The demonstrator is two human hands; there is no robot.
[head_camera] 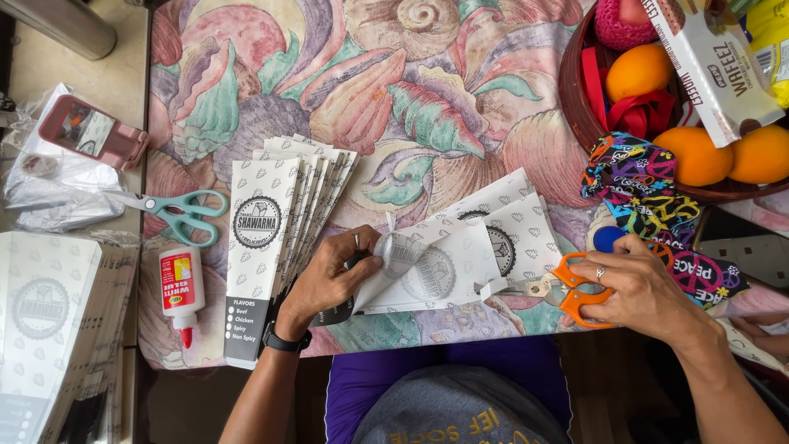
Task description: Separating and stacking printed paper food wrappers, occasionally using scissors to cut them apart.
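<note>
My left hand point(333, 275) presses and pinches a white printed paper sleeve point(444, 267) that lies on the patterned tablecloth, its end curled up under my fingers. My right hand point(645, 288) grips orange-handled scissors point(567, 288), fingers through the loops, with the blades pointing left at the sleeve's right edge. More loose sleeves point(514, 222) lie fanned beneath it. A neat fanned stack of the same sleeves point(279, 222) rests just left of my left hand.
Teal scissors point(182, 212) and a white glue bottle point(181, 288) lie at the left. A tall pile of flat sleeves point(49, 329) sits at the far left. A bowl point(575, 99) of oranges, a box and a colourful cloth point(649, 197) crowd the right.
</note>
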